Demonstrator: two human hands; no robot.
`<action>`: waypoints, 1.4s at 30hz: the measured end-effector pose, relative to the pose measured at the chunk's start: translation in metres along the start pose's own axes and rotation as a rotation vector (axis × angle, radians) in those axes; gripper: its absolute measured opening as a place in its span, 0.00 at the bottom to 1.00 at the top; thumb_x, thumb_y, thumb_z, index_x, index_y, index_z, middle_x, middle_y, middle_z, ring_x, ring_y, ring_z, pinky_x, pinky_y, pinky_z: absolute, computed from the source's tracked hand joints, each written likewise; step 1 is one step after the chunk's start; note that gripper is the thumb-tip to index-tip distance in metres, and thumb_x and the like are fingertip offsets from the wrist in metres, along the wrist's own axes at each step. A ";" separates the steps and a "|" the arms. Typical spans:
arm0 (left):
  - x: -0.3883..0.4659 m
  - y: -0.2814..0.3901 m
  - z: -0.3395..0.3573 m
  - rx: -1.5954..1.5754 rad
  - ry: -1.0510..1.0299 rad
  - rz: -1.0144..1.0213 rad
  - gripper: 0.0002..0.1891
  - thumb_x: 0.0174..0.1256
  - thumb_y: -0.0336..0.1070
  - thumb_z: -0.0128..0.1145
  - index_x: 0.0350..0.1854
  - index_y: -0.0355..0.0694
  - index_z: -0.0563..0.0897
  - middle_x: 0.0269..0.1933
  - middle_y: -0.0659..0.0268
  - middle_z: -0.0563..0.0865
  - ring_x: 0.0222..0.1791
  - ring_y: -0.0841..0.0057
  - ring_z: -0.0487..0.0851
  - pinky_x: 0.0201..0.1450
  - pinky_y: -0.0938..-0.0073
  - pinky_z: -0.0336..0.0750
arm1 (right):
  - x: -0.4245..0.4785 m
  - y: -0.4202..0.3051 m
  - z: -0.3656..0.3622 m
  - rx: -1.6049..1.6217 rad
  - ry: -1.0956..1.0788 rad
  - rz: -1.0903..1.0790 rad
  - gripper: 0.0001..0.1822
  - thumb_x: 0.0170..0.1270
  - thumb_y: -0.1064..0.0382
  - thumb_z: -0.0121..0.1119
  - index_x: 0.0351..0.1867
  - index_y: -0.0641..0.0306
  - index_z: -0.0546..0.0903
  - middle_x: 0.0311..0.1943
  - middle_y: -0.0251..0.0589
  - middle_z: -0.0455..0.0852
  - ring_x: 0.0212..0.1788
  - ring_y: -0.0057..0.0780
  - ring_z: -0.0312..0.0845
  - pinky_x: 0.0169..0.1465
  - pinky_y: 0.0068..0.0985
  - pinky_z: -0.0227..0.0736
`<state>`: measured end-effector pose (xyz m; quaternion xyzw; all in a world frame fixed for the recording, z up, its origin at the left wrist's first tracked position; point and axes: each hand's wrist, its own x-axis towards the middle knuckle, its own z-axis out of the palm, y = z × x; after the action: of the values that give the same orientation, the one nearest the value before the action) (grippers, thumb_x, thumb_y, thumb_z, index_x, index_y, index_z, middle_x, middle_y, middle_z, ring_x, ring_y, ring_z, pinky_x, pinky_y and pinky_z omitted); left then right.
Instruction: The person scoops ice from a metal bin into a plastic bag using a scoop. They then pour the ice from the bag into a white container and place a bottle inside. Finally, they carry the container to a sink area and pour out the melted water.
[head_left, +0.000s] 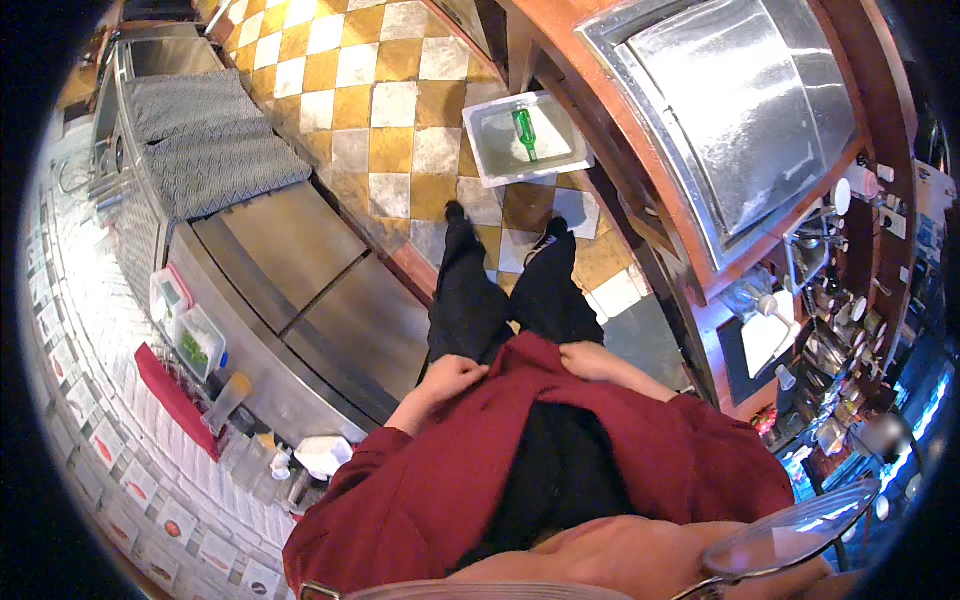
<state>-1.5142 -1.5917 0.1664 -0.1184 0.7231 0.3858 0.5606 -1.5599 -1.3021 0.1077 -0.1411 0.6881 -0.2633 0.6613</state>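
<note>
I wear a dark red button-up shirt (420, 480), open in front over a black top (559, 472). My left hand (454, 375) has its fingers curled at the shirt's lower left edge, with cloth at the fingertips. On the other side my right hand (592, 361) grips the lower front edge, and part of its fingers is hidden by the cloth. Between the two hands the fabric bunches into a raised fold. Below are my legs in black trousers (476, 307) and dark shoes on a checkered tile floor (390, 105).
On the floor ahead stands a white plastic tub (487, 169) with a green glass bottle (526, 135) lying inside. A steel counter (292, 255) with grey mats (225, 165) and food containers (199, 341) runs along the left. At right, a wooden bar counter (649, 135) holds a steel lid (735, 97) and glassware.
</note>
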 end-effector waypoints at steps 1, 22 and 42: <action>0.013 -0.002 -0.004 0.058 -0.072 0.032 0.21 0.59 0.55 0.52 0.31 0.41 0.84 0.29 0.55 0.83 0.32 0.58 0.81 0.36 0.64 0.73 | 0.004 0.005 0.001 0.003 -0.085 -0.065 0.15 0.57 0.56 0.46 0.36 0.65 0.78 0.39 0.56 0.81 0.44 0.53 0.75 0.47 0.42 0.68; 0.442 -0.126 0.000 -0.392 0.176 0.622 0.16 0.58 0.43 0.56 0.43 0.37 0.75 0.37 0.55 0.80 0.39 0.59 0.79 0.43 0.65 0.73 | 0.609 0.134 -0.332 -0.191 1.413 0.532 0.44 0.40 0.40 0.68 0.51 0.70 0.63 0.40 0.48 0.82 0.49 0.42 0.71 0.55 0.34 0.60; 0.465 -0.163 0.000 -0.552 0.021 0.651 0.14 0.56 0.37 0.58 0.42 0.36 0.76 0.39 0.55 0.78 0.40 0.60 0.78 0.43 0.65 0.72 | 0.504 0.121 -0.252 -0.686 1.578 0.077 0.45 0.30 0.52 0.76 0.50 0.64 0.62 0.44 0.43 0.75 0.50 0.43 0.65 0.56 0.40 0.50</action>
<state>-1.5753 -1.5800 -0.3226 -0.0334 0.5980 0.7204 0.3497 -1.8321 -1.4319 -0.3834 -0.0856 0.9922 -0.0392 -0.0813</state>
